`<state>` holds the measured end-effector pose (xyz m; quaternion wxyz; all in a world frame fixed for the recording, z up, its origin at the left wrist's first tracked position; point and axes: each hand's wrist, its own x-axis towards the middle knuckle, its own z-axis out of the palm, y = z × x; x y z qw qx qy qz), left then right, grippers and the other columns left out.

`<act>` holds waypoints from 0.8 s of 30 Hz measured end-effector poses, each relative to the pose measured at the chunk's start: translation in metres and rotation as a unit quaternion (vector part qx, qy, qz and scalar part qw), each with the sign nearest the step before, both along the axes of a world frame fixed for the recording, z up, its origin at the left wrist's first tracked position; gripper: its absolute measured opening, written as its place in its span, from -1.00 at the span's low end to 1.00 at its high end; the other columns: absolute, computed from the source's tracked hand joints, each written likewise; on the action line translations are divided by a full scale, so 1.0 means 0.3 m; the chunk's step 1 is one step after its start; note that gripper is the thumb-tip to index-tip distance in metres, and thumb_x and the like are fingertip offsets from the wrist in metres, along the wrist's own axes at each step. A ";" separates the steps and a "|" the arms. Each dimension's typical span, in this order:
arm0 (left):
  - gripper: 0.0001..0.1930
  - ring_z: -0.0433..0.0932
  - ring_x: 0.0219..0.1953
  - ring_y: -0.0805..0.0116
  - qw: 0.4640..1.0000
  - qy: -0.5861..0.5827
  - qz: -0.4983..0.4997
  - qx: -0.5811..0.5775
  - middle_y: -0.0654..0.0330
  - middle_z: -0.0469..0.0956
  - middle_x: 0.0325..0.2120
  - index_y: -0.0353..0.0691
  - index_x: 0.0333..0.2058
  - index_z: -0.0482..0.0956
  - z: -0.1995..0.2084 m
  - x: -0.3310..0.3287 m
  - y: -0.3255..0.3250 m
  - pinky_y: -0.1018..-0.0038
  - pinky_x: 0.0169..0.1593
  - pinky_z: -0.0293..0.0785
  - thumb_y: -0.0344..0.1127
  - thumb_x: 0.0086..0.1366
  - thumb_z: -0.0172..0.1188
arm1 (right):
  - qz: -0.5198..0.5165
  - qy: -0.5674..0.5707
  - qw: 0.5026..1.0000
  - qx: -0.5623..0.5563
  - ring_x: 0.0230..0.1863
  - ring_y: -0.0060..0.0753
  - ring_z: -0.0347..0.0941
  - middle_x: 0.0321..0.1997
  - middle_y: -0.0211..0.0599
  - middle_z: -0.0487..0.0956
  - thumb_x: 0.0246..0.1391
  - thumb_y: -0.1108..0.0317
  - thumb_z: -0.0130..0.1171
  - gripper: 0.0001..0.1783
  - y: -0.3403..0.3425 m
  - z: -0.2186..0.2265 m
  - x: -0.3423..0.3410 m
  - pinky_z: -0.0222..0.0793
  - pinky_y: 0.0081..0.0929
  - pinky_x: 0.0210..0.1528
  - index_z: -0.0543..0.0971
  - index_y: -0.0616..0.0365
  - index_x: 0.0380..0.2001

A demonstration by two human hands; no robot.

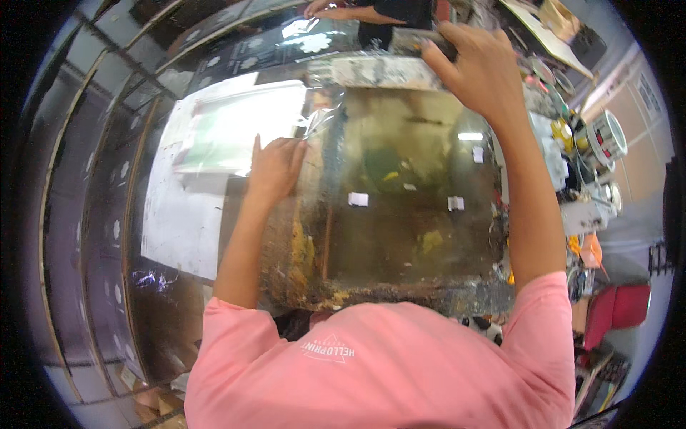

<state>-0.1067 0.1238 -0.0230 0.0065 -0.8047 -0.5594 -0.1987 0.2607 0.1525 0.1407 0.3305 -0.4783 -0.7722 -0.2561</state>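
Note:
My left hand lies over the right edge of a shiny clear plastic sheet or stack, its fingers stretched forward. Beneath the plastic is a large white sheet. At the far right corner of a glossy brown board, my right hand has its fingers bent over a dark grey, block-like piece. Most of that piece is hidden by the hand. Small white tabs sit on the board. Along its far edge runs a pale, stained bar.
Another person in dark clothing stands beyond the far edge, with a hand showing. White tubs and other clutter crowd the right side, above a red chair. Long rails and dark flower-patterned sheets run along the left.

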 end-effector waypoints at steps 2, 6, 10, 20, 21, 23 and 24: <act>-0.55 0.62 0.06 0.00 0.999 -0.011 -0.029 -0.009 0.00 0.71 -0.10 -0.18 -0.04 0.72 -0.056 0.164 -0.029 -0.24 0.44 0.09 0.00 0.59 -0.07 | 0.009 0.006 1.000 0.000 -0.27 0.05 0.58 -0.38 -0.07 0.64 0.19 -0.04 0.19 -0.50 0.001 0.008 -0.001 0.35 -0.09 -0.09 0.66 0.22 -0.14; -0.26 0.44 0.30 -0.14 0.992 0.001 -0.107 -0.066 -0.11 0.53 0.20 -0.19 0.20 0.59 -0.214 0.477 -0.077 -0.25 0.49 -0.06 0.36 0.46 -0.07 | 0.023 0.043 0.999 -0.008 -0.32 0.06 0.62 -0.44 -0.06 0.66 0.10 0.00 0.21 -0.58 -0.010 0.014 -0.009 0.46 -0.02 -0.17 0.68 0.20 -0.39; 0.17 -0.02 0.55 -0.29 0.982 0.042 -0.165 -0.078 -0.22 0.11 0.49 -0.22 0.43 0.33 -0.304 0.675 -0.107 -0.21 0.55 -0.31 0.70 0.15 0.02 | 0.028 0.038 0.999 -0.006 -0.33 0.00 0.62 -0.45 -0.11 0.67 0.10 -0.02 0.20 -0.58 -0.014 0.011 -0.011 0.38 -0.07 -0.15 0.71 0.16 -0.38; 0.25 0.07 0.52 -0.23 0.978 0.020 -0.202 -0.045 -0.14 0.21 0.46 -0.18 0.39 0.41 -0.332 0.865 -0.143 -0.51 0.44 -0.54 0.79 0.00 0.01 | 0.041 0.060 0.997 -0.002 -0.37 0.00 0.62 -0.48 -0.07 0.67 0.12 -0.03 0.13 -0.52 0.014 0.016 -0.001 0.36 -0.10 -0.12 0.71 0.21 -0.48; 0.24 0.10 0.51 -0.23 0.978 0.016 -0.206 -0.036 -0.14 0.23 0.45 -0.17 0.38 0.42 -0.333 0.866 -0.147 -0.51 0.44 -0.54 0.79 -0.01 0.01 | 0.041 0.057 0.998 0.006 -0.37 0.00 0.62 -0.48 -0.06 0.67 0.12 -0.03 0.13 -0.52 0.015 0.018 -0.002 0.37 -0.10 -0.12 0.70 0.21 -0.49; 0.23 0.14 0.49 -0.22 0.977 0.014 -0.208 -0.031 -0.13 0.27 0.43 -0.15 0.37 0.45 -0.333 0.861 -0.152 -0.53 0.43 -0.53 0.79 -0.01 0.00 | 0.042 0.050 0.998 0.022 -0.38 0.00 0.63 -0.50 -0.05 0.66 0.12 -0.03 0.12 -0.51 0.018 0.023 -0.005 0.39 -0.09 -0.11 0.70 0.22 -0.51; 0.22 0.16 0.48 -0.22 0.977 0.015 -0.211 -0.030 -0.13 0.29 0.41 -0.15 0.35 0.47 -0.331 0.861 -0.152 -0.53 0.43 -0.53 0.79 -0.01 0.00 | 0.034 0.046 0.998 0.007 -0.38 0.01 0.63 -0.51 -0.04 0.66 0.12 -0.03 0.12 -0.51 0.019 0.026 -0.005 0.39 -0.09 -0.11 0.69 0.23 -0.52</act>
